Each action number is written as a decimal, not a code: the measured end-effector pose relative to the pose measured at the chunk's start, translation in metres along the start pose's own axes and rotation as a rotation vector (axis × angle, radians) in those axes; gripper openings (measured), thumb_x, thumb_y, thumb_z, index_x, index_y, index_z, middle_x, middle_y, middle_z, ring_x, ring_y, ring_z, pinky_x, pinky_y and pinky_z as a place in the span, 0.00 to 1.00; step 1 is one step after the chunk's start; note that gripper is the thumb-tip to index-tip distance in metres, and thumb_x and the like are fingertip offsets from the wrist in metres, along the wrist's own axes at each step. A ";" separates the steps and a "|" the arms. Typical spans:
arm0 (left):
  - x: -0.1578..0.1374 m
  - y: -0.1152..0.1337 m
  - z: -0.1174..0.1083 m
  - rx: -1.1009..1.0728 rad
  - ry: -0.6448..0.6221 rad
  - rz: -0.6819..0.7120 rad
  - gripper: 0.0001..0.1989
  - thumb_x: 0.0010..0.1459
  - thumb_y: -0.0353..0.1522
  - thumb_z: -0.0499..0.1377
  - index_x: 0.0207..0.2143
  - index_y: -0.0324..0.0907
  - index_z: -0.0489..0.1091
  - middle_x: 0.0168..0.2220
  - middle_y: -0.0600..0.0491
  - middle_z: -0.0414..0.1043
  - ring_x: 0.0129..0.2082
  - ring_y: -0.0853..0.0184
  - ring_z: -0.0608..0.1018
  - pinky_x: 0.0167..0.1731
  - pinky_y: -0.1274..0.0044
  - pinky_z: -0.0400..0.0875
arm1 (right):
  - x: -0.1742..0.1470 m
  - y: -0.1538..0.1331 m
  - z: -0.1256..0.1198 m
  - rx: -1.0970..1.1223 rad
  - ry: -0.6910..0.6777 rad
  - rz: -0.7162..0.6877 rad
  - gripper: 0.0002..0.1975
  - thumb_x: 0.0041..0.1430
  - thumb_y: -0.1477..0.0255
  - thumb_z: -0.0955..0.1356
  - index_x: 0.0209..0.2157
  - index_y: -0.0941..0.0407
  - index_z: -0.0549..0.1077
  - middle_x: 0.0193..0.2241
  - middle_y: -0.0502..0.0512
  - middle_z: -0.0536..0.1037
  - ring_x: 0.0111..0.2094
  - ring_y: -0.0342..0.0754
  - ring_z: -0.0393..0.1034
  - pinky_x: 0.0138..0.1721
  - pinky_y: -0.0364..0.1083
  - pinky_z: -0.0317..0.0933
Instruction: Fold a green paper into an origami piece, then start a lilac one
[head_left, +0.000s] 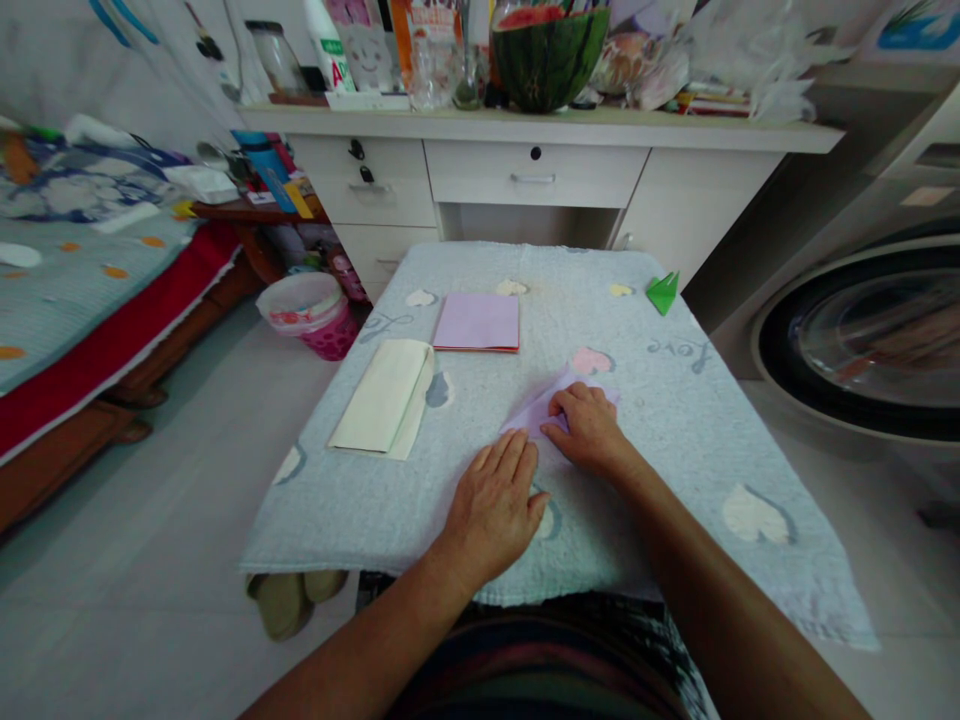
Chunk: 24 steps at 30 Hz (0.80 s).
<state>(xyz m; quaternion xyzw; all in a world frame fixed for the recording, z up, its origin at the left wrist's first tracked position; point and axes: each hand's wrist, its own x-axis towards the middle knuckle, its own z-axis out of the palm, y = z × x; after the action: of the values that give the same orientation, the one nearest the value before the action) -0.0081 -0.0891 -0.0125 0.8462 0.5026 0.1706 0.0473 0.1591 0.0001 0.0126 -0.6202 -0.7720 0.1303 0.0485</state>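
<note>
A sheet of light purple origami paper [532, 412], folded into a pointed shape, lies on the cloth-covered table [660, 450]. My left hand [495, 500] rests flat, its fingers stretched out and their tips at the paper's left corner. Over the paper's right part, my right hand [589, 428] has its fingers curled with thumb and forefinger against it; the hand hides much of that side. Beyond them sits a stack of square origami paper [477, 322], purple on top with a red edge below. A folded cream paper [386, 395] lies to the left.
A small green folded-paper piece [663, 293] is at the table's far right corner. Behind stands a white desk [536, 175] bearing a cut watermelon [551, 60]. A washing machine [862, 320] is on the right, a pink bin [330, 335] and bed [97, 290] on the left.
</note>
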 end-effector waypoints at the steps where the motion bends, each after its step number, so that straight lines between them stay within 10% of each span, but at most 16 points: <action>1: 0.000 0.000 -0.001 0.001 -0.004 -0.002 0.25 0.60 0.38 0.56 0.57 0.37 0.60 0.62 0.40 0.61 0.63 0.55 0.62 0.60 0.63 0.59 | 0.000 0.000 0.000 0.000 0.000 0.000 0.11 0.56 0.64 0.68 0.39 0.54 0.72 0.42 0.58 0.69 0.47 0.57 0.60 0.43 0.52 0.53; 24: -0.010 -0.001 -0.019 0.111 -0.017 -0.011 0.15 0.60 0.37 0.56 0.48 0.40 0.66 0.51 0.43 0.69 0.52 0.54 0.70 0.51 0.62 0.65 | -0.001 -0.001 -0.001 0.004 0.000 -0.003 0.11 0.56 0.64 0.68 0.39 0.54 0.72 0.43 0.58 0.69 0.47 0.58 0.60 0.43 0.52 0.54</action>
<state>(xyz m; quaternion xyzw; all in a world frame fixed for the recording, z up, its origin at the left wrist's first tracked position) -0.0199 -0.0992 0.0029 0.8461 0.5155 0.1353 0.0056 0.1587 -0.0007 0.0143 -0.6191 -0.7726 0.1316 0.0500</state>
